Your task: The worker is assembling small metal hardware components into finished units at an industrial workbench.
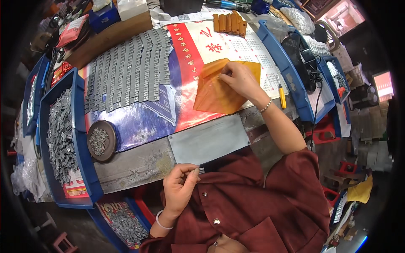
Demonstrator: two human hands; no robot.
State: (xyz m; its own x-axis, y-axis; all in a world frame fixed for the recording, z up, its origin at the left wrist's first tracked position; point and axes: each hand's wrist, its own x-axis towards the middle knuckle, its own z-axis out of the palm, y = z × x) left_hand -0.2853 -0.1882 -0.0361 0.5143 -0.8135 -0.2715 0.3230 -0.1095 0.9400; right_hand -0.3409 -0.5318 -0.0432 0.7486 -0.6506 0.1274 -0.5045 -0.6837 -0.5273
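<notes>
My right hand (243, 82) lies over a sheet of orange see-through plastic (213, 99), its thumb and forefinger pinched together on it. Whether anything small sits in that pinch is hard to make out. Close to my body, in front of the table edge, my left hand (179, 185) is closed, with a small grey piece (201, 170) at its fingertips. Between the hands a plain grey plate (211, 139) rests on the table's near edge. Rows of small grey parts (130, 69) cover the left half of the printed poster (183, 67) beneath.
A round brown dish (110, 139) of tiny metal pieces stands near a blue bin (78, 114) of loose grey parts. Right of the plastic lies a yellow-handled screwdriver (282, 95). Rolled orange pieces (230, 23) lie at the back; another blue tray (291, 71) borders the right side.
</notes>
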